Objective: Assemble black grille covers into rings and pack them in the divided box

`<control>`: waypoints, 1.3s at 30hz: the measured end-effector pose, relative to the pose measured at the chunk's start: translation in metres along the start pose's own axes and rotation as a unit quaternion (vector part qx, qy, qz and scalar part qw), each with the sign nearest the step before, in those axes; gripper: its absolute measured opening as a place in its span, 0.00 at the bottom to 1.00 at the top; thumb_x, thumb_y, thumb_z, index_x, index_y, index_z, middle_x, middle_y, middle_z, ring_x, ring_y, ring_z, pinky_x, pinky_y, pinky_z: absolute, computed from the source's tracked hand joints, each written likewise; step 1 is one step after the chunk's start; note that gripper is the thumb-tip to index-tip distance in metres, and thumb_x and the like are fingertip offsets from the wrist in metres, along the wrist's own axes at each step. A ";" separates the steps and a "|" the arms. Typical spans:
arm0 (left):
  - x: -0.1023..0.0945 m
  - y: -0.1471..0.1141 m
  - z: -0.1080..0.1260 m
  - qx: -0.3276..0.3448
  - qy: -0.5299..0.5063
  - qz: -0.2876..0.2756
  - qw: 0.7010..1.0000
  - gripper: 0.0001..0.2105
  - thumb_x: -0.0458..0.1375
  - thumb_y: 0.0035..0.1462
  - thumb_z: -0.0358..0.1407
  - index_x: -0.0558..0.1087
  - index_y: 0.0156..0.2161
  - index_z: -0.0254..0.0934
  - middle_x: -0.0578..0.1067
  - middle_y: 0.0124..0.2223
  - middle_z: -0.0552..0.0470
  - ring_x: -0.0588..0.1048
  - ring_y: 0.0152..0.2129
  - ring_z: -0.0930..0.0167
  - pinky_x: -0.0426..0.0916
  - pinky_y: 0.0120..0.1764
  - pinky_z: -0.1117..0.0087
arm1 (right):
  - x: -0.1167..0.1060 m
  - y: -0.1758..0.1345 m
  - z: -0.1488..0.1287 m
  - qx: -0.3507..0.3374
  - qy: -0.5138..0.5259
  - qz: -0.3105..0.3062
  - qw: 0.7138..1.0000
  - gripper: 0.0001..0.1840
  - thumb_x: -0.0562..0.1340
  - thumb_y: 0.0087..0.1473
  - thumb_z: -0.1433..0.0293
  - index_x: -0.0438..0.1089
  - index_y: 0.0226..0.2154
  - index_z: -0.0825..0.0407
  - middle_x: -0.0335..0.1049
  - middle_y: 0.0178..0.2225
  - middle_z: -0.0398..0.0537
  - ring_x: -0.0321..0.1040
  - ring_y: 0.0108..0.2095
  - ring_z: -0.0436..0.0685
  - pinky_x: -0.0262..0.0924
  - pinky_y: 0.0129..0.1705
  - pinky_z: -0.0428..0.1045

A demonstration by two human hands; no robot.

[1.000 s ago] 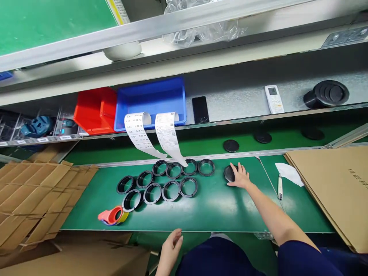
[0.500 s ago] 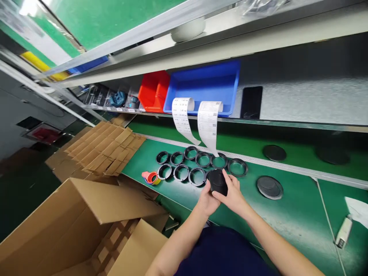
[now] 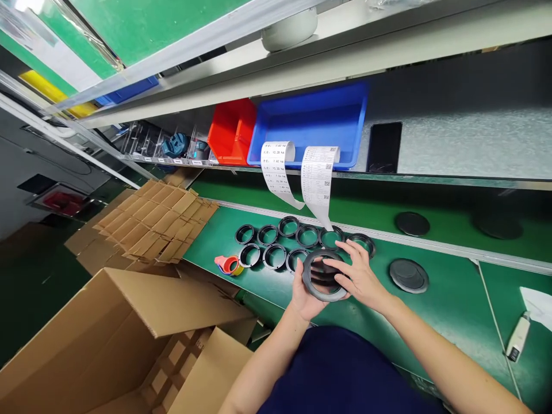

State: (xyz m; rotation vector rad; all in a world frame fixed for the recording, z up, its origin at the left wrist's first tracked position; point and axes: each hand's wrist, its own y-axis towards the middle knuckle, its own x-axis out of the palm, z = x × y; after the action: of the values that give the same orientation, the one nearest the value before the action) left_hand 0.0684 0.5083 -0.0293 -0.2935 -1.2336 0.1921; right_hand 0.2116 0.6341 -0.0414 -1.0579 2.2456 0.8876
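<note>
Head view: near black rings, clasping from below, in the left hand, grip closed, a round black part at the table's near edge; right hand spread open across its face. Best steadied by the rim.

From my feed: long, glossy green-topped bench running across; grey brushed-metal shelf above it, cream horizontal beam over that. Upper left I see a flat green panel, white glare beside it. Far left: plain grey wall, dark floor, slanting white tubular rail.
</note>
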 end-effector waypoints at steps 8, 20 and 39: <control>0.015 0.025 -0.016 -0.031 0.027 0.025 0.999 0.33 0.53 0.56 0.61 0.69 0.56 0.39 0.73 0.54 0.37 0.72 0.50 0.50 0.61 0.51 0.35 | -0.020 -0.002 0.014 0.022 0.069 0.011 0.997 0.25 0.46 0.67 0.55 0.76 0.42 0.45 0.55 0.63 0.48 0.38 0.66 0.66 0.47 0.65 0.69; 0.017 0.052 -0.027 -0.080 0.017 0.074 0.994 0.37 0.49 0.54 0.65 0.70 0.54 0.35 0.76 0.49 0.35 0.76 0.42 0.51 0.64 0.48 0.38 | -0.033 -0.021 0.040 0.141 0.207 0.088 0.964 0.28 0.44 0.67 0.53 0.75 0.41 0.47 0.63 0.58 0.50 0.54 0.61 0.62 0.52 0.64 0.65; 0.028 0.057 -0.025 -0.091 0.042 0.071 0.993 0.39 0.50 0.53 0.66 0.69 0.54 0.32 0.75 0.50 0.34 0.75 0.44 0.50 0.66 0.46 0.40 | -0.035 -0.030 0.037 0.158 0.190 0.120 0.962 0.27 0.45 0.67 0.53 0.76 0.42 0.45 0.64 0.57 0.50 0.54 0.59 0.63 0.54 0.61 0.64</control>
State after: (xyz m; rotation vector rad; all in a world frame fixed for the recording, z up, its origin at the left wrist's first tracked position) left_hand 0.1020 0.5676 -0.0300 -0.5421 -1.1492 0.1877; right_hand 0.2622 0.6631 -0.0527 -0.8740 2.7651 0.4119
